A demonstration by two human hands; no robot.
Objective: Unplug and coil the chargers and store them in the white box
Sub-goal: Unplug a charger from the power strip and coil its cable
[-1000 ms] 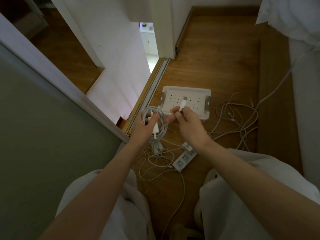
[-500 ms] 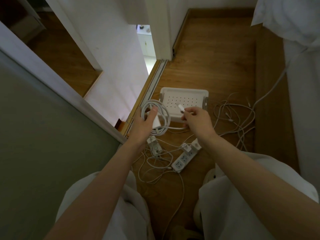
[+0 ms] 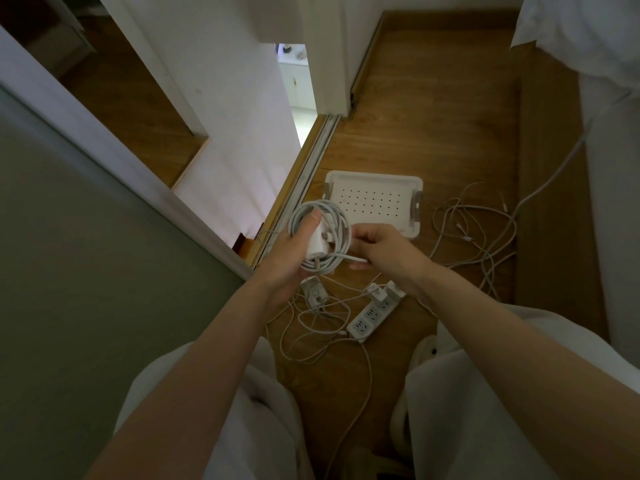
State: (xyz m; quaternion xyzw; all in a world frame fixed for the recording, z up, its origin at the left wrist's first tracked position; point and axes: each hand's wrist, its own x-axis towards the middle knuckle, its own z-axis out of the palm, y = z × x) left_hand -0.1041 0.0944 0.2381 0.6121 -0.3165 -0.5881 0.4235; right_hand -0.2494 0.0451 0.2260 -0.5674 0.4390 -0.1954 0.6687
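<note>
My left hand (image 3: 289, 258) holds a white charger brick with its cable wound in a coil (image 3: 320, 233), thumb pressed on the top of the loop. My right hand (image 3: 384, 252) pinches the free end of that cable (image 3: 356, 259) just right of the coil. Behind both hands the white perforated box (image 3: 375, 181) lies on the wooden floor with nothing in it. Below the hands a white power strip (image 3: 372, 315) holds two plugged chargers (image 3: 384, 292). An unplugged charger (image 3: 313, 292) lies left of it among loose cables.
A tangle of white cables (image 3: 474, 233) spreads on the floor right of the box. A sliding door track (image 3: 308, 174) runs along the left. A white bed or curtain edge (image 3: 609, 168) stands at the right. My knees in white trousers (image 3: 485, 410) fill the foreground.
My right hand dropped from above the box to beside the coil, bringing the cable end down and toward the loop. The left hand turned the coil flatter toward me.
</note>
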